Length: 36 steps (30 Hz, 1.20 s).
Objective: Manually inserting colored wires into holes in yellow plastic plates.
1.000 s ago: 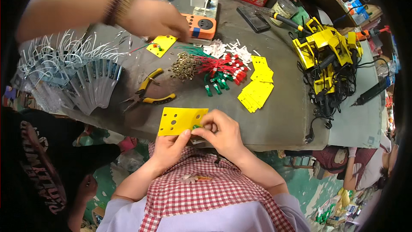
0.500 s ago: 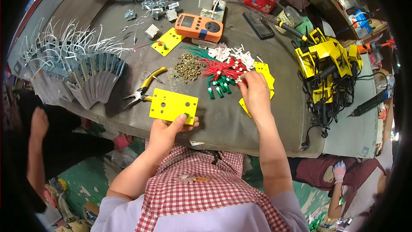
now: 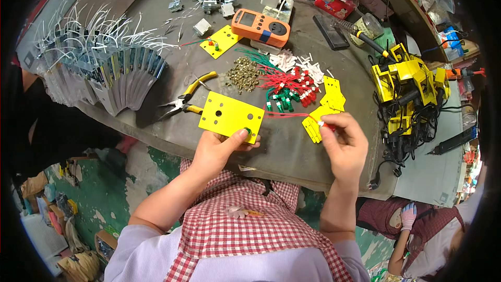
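Note:
My left hand [image 3: 218, 150] grips a yellow metal plate [image 3: 229, 115] with several holes by its lower edge, the thumb beside a green indicator light [image 3: 247, 131] set in one hole. Between the thumb and fingers of my right hand [image 3: 343, 143] is a red indicator light [image 3: 329, 127]; its red wires trail left toward the plate. Beyond lie a heap of red-wired lights [image 3: 292, 79], a few green lights [image 3: 282, 100] and a pile of small brass nuts [image 3: 243, 74]. More yellow plates [image 3: 312, 127] lie stacked beside my right hand.
Yellow-handled pliers [image 3: 187, 98] lie left of the held plate. A fan of metal parts with white wires [image 3: 112, 78] fills the left side. Behind stands an orange meter [image 3: 261, 27]. Yellow brackets with black cables [image 3: 409, 89] crowd the right. Another person's gloved hand [image 3: 408, 216] shows lower right.
My right hand has drawn back from the heap toward me with a red light and its wires. My left hand still holds the plate. The whole view has shifted slightly.

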Each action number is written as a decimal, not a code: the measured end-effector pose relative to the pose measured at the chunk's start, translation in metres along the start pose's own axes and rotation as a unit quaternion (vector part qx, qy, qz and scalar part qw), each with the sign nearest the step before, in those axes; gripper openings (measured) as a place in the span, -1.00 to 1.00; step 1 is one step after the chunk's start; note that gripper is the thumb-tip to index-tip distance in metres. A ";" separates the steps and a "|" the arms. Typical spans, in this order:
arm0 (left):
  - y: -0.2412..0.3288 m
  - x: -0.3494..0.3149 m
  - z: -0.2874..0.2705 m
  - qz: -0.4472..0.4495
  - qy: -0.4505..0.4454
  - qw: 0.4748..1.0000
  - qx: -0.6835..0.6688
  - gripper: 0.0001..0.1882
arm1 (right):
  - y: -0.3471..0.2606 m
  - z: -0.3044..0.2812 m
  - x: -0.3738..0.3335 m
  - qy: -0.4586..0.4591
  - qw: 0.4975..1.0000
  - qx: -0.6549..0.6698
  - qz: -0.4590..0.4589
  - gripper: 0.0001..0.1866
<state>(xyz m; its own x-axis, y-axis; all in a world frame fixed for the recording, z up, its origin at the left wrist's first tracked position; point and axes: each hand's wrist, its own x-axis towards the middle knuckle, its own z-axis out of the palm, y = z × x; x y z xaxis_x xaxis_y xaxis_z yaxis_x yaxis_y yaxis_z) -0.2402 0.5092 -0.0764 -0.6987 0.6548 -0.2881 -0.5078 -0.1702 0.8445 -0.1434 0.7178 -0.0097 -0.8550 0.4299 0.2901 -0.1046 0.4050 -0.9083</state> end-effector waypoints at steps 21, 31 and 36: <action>0.004 -0.007 0.002 0.013 0.011 1.000 -0.019 -0.66 | 0.007 0.015 -0.010 -0.069 0.990 -0.086 -0.088 -0.80; -0.003 -0.012 0.002 0.159 0.082 0.955 0.238 -0.75 | -0.015 0.023 -0.012 -0.084 0.974 -0.170 -0.122 -0.81; -0.002 -0.010 -0.001 0.087 0.061 0.993 0.045 -0.76 | -0.011 0.022 -0.013 -0.088 0.977 -0.156 -0.112 -0.82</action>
<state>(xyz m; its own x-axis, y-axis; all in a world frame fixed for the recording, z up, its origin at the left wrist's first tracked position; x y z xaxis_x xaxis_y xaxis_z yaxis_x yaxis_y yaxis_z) -0.2323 0.5020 -0.0757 -0.8304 0.5265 -0.1826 -0.3313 -0.2030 0.9214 -0.1423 0.6894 -0.0104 -0.9053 0.1686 0.3898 -0.1620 0.7114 -0.6838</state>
